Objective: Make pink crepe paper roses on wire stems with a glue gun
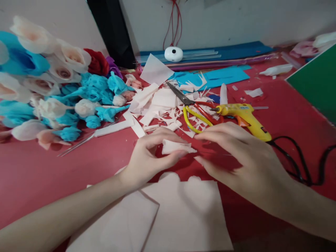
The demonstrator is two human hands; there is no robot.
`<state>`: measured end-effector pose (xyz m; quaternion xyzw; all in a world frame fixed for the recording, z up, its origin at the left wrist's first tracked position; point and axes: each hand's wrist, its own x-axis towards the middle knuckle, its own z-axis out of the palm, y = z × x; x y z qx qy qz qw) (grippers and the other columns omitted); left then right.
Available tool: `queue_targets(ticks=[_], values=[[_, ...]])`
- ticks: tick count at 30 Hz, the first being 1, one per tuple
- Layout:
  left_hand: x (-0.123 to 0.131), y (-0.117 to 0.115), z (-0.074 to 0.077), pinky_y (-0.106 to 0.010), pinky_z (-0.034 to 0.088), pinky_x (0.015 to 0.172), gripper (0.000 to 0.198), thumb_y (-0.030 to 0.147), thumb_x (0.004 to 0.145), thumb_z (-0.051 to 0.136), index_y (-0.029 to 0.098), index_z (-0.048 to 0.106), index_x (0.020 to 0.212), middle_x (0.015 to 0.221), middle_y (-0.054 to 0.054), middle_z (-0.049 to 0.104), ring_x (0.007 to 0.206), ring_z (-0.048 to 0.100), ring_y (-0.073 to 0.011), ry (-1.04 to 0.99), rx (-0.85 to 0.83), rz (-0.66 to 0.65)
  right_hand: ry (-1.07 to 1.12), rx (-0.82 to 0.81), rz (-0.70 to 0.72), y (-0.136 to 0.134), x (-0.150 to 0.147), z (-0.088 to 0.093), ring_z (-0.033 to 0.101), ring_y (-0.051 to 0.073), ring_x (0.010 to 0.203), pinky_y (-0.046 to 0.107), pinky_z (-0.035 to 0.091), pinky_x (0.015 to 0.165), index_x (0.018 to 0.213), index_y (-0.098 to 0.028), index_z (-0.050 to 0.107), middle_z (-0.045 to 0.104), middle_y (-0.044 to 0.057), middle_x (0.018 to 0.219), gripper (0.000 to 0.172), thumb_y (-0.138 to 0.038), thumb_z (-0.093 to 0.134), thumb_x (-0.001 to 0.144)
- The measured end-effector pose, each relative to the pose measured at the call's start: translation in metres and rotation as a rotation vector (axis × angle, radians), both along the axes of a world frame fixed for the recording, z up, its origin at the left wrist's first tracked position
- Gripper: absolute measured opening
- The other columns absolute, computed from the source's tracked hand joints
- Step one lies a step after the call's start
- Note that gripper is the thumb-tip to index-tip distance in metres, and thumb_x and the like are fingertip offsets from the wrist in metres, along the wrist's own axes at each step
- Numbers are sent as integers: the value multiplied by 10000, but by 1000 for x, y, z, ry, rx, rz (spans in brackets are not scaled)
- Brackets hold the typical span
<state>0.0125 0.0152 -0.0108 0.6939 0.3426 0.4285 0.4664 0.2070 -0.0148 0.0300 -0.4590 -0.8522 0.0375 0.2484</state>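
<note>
Plain pale wall (228,21) behind; red, smooth-looking desk (52,178) across your work area. Large pale sheets (189,220) overlap at the near edge, flat and matte. On your left, a heap of crinkled paper flowers (96,87): turquoise, cream, peach, with red and purple at its far edge. At far right, a flat green panel (315,78) stands tilted.

Your right hand (244,150) is half open, fingertips and thumb parted around the tip of the work; no object seen gripped. Your left hand (141,154) is closed, thumb and fingers pinching a small pale paper piece (174,147), curled and tapering to a twisted point, just above the desk at centre.

Beyond your hands: yellow plastic glue gun (236,111) with black cord (299,154); metal-bladed scissors (181,95), red and yellow handles, lying on ragged pale scraps (165,99). A white oval device (173,54) sits below red cords (172,24). Small label (245,107) on the glue gun: too small to read.
</note>
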Motion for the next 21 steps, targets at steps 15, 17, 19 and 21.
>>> queue_targets(ticks=[15,17,19,21], values=[[1,-1,1,-305,487,778,106,179,707,687,200,656,806,792,-21,677,788,616,-161,1,-40,13,96,79,38,5,-13,-11,554,119,764,272,469,707,825,-145,590,619,-1,826,80,-148,619,750],[1,-1,2,-300,490,777,105,177,709,684,201,648,805,799,-19,673,803,615,-162,-10,-55,15,96,80,50,4,-13,-12,556,121,760,277,474,705,823,-147,589,619,-3,818,80,-151,623,750],[2,-2,3,-297,495,768,100,180,711,683,198,640,799,806,-21,670,815,615,-164,-18,-76,20,96,85,49,4,-12,-12,558,122,757,281,476,707,825,-149,591,620,-4,815,85,-148,627,748],[2,-2,4,-290,501,749,94,184,709,684,194,634,788,797,-20,666,803,614,-160,-23,-86,21,96,91,46,4,-12,-11,560,126,762,287,479,711,829,-151,594,621,-4,815,92,-148,630,745]])
